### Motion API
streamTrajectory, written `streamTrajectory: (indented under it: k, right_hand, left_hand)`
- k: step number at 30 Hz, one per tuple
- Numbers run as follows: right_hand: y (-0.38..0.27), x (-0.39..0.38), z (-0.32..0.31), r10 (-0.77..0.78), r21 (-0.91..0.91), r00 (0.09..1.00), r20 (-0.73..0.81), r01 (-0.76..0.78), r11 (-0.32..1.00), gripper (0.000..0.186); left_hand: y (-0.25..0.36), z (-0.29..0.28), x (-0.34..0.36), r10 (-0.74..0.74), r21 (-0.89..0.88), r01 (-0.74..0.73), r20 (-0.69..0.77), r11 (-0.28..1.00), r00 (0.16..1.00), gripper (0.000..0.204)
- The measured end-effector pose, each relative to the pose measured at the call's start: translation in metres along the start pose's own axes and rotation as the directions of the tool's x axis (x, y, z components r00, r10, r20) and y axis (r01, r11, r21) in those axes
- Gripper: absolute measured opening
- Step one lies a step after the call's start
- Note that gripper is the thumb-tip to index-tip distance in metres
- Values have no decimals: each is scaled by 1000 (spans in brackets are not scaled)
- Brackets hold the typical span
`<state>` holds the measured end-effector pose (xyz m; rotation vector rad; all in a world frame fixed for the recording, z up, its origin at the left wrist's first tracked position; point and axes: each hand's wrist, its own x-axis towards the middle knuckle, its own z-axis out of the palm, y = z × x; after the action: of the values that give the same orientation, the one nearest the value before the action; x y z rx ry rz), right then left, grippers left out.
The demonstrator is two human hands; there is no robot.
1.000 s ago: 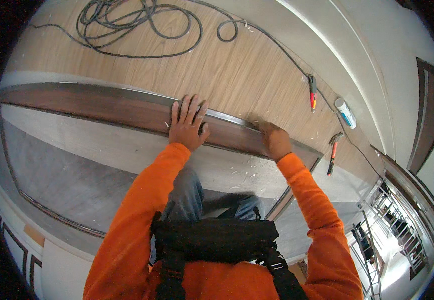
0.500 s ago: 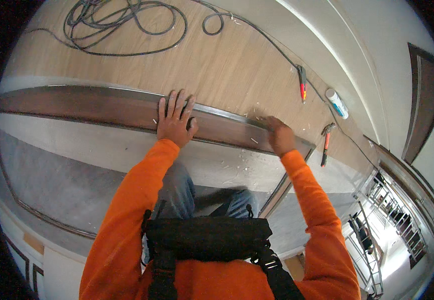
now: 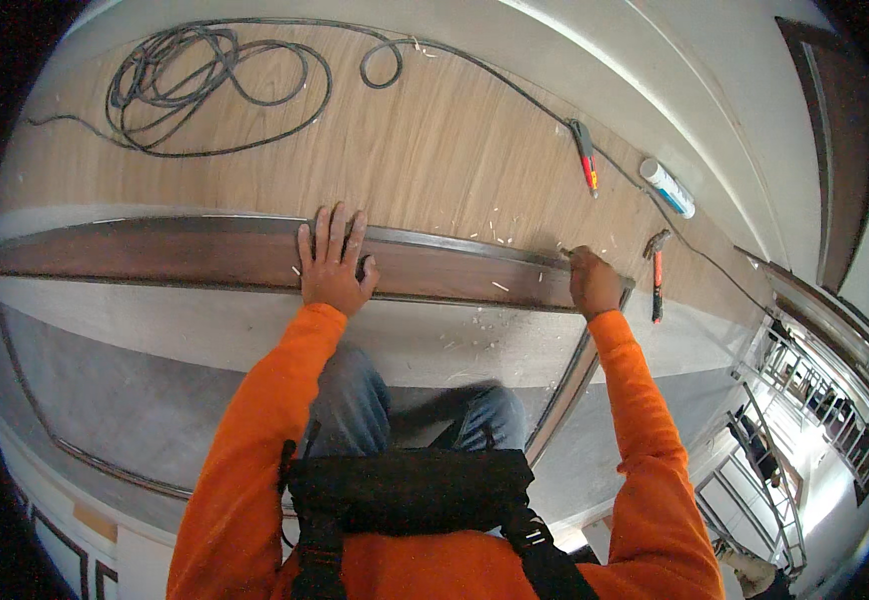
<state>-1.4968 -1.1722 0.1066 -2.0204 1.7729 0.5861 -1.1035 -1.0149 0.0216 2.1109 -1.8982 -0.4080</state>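
Note:
A long dark brown frame piece (image 3: 185, 250), with a metallic-looking far edge, lies across in front of me. My left hand (image 3: 335, 265) rests flat on it, fingers stretched out over the far edge. Near its right end, my right hand (image 3: 595, 283) is closed, knuckles up, at that same edge. Something small seems to stick out from the fingers, too hidden to name. Pale shavings (image 3: 500, 287) are scattered on the frame piece and around it.
Beyond lies a wood-grain floor (image 3: 425, 150) with a coiled dark cable (image 3: 320, 110). To the right are a red-and-black cutter-like tool (image 3: 585, 160), a white tube (image 3: 668, 188) and an orange-handled hammer (image 3: 658, 280). A metal ladder-like frame (image 3: 755, 480) stands at far right.
My right hand has moved right along the frame piece's edge, toward its end. My left hand stays flat on the piece. The whole view has shifted a little.

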Motion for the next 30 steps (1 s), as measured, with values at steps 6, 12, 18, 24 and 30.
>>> streamTrajectory:
  k: [6, 12, 18, 24, 30]
  right_hand:
    - [-55, -13, 39, 84, 559, 968, -236, 64, 827, 18]
    - [-204, -12, 33, -91, 654, 985, -146, 165, 739, 21]
    - [-315, 2, 37, -411, 551, 817, -404, 576, 603, 21]
    - [-462, 26, 48, -656, 361, 725, -209, 681, 637, 20]
    - [-510, 47, 43, -773, 284, 625, -107, 765, 579, 22]
  left_hand:
    - [0, -4, -2, 4, 3, -4, 34, 1000, 999, 69]
    - [-11, -12, -11, -27, -172, 13, -83, 985, 996, 62]
    - [-191, -67, -13, -381, -36, 432, -542, 901, 749, 50]
    - [-304, -108, 40, -357, 202, 433, -325, 879, 876, 45]
    - [-300, -98, 52, -343, 98, 404, -373, 909, 862, 49]
